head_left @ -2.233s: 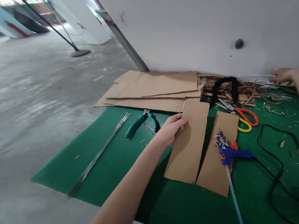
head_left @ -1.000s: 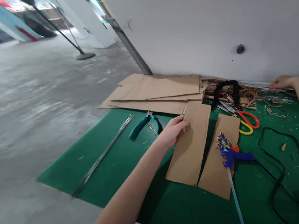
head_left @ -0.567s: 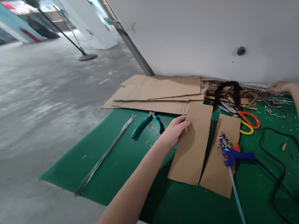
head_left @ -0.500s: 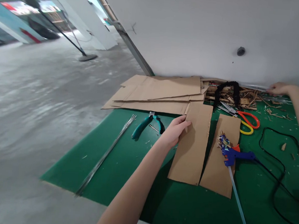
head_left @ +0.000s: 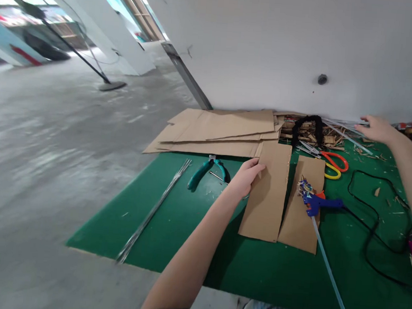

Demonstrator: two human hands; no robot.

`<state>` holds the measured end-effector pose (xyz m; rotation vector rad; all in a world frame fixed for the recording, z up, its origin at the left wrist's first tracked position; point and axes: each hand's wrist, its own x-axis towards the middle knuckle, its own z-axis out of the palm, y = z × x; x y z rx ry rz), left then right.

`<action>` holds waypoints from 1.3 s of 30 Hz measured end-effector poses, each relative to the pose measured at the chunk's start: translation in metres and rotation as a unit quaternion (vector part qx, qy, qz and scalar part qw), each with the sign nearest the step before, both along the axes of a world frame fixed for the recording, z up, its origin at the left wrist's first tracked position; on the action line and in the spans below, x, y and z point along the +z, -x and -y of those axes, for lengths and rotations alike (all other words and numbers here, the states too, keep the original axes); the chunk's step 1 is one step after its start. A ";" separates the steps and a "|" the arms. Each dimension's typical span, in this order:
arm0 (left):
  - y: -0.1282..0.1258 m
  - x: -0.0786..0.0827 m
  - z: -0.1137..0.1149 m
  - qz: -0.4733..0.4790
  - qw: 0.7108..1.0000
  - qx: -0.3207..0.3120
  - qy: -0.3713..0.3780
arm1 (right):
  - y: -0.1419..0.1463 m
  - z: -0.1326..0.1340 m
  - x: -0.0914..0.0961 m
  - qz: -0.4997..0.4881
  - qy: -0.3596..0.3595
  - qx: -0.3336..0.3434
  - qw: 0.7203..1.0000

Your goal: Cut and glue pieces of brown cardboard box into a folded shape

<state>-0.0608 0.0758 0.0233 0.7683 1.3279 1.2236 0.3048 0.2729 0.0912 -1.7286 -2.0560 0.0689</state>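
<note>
Your left hand sits on the left edge of a cardboard strip, fingers curled against it; you can't tell whether it's actually pinching the strip or only touching it; the strip lies flat on the green mat, its top end against a stack of cardboard sheets. Your right hand is open, fingers spread, at the far end of the mat, on or just above some thin rods. Just right of the strip lies a second strip, with a blue glue gun resting on it; a pale blue rod runs from the gun toward you, and a black cord trails off to the right; beyond that strip are orange-and-yellow scissors, beside a heap of wood sticks; left of your left hand lie teal pliers, and farther left a bundle of wires; nothing stands between your left hand and the strip.
</note>
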 end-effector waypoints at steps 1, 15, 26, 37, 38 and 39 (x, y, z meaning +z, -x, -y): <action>-0.002 0.000 0.000 0.000 1.000 -0.002 0.001 | 0.008 0.019 0.001 -0.003 0.010 0.000 1.000; -0.005 0.000 0.003 -0.010 0.999 0.035 -0.039 | 0.072 0.250 -0.077 0.254 -0.023 0.221 0.942; 0.006 0.001 -0.004 -0.016 0.996 0.050 -0.074 | 0.061 0.239 -0.094 0.195 -0.016 0.173 0.965; -0.008 0.006 0.004 -0.015 0.996 0.035 -0.086 | 0.064 0.251 -0.096 -0.198 0.051 0.207 0.957; -0.008 0.006 0.004 -0.014 0.996 0.032 -0.085 | 0.065 0.253 -0.095 -0.195 0.068 0.232 0.951; -0.009 0.006 0.005 -0.014 0.996 0.028 -0.083 | 0.065 0.255 -0.093 -0.188 0.079 0.253 0.946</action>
